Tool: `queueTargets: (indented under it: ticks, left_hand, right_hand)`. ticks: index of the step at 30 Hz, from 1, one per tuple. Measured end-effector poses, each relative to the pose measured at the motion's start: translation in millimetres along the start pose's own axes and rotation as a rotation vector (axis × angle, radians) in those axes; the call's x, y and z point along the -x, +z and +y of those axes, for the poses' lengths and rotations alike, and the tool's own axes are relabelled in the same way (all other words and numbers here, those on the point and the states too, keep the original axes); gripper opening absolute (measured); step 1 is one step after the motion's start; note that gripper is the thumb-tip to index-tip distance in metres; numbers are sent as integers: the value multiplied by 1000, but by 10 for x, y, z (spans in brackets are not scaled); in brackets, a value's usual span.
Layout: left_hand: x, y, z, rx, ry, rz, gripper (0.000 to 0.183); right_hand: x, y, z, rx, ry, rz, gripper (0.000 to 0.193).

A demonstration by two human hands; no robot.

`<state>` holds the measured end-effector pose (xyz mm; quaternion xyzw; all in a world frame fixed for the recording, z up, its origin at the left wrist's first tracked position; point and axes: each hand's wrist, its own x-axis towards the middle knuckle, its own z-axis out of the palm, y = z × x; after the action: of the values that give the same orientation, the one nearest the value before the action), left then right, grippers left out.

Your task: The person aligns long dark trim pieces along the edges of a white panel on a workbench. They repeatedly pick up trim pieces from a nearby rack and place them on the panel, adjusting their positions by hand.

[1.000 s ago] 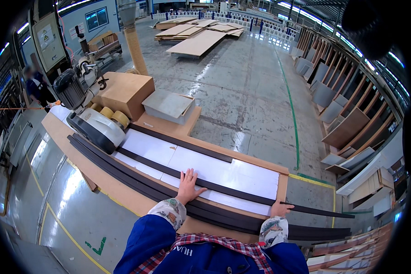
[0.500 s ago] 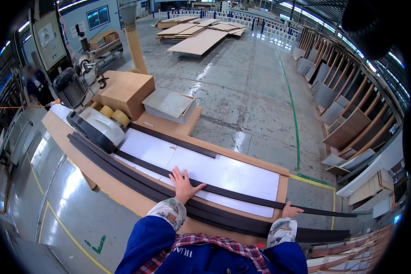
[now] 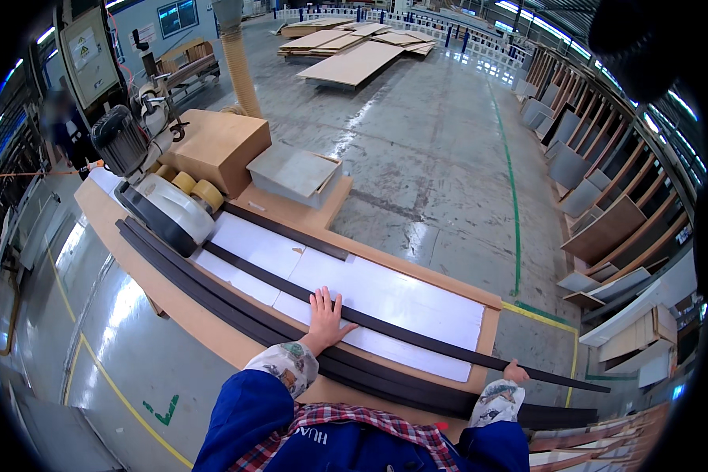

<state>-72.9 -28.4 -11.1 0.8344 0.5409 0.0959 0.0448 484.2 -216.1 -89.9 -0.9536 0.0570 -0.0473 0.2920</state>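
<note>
A long dark strip (image 3: 417, 333) runs slantwise over the white-topped workbench, its left end at the power feeder (image 3: 169, 212), a machine with yellow rollers. My left hand (image 3: 326, 322) lies on the strip with fingers stretched out and thumb apart. Farther right, past the bench's end, my right hand (image 3: 514, 372) is closed about the strip near its free end; some of its fingers are hidden. Several more dark strips (image 3: 236, 311) lie along the near edge of the bench. A shorter-looking dark strip (image 3: 291, 234) lies along the far side, partly behind the machine.
Behind the feeder sit a brown wooden box (image 3: 216, 149) and a grey box (image 3: 295, 177). A ribbed hose (image 3: 244, 79) rises nearby. Boards (image 3: 354, 63) lie stacked across the floor, and racks of panels (image 3: 606, 204) line the right. A person (image 3: 69, 134) stands at far left.
The far-side dark strip has moved left, toward the feeder. My right hand has slid right along the long strip; my left hand has moved slightly right, staying on the strip.
</note>
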Motion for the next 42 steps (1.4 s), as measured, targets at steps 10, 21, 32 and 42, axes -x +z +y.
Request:
queueTargets:
  ticks: [10, 21, 32, 42]
  left_hand:
    - [-406, 166, 159, 24, 39, -25, 87]
    - [-680, 216, 202, 233, 62, 85, 88]
    - [-722, 110, 230, 181, 68, 114, 88]
    - [-706, 125, 225, 245, 74, 152, 91]
  right_hand:
    - [-80, -31, -85, -725, 378, -387, 38]
    - [-162, 75, -70, -1071, 492, -513, 26]
    - [578, 15, -440, -977, 362, -203, 46]
    - [461, 84, -256, -895, 287, -269, 46]
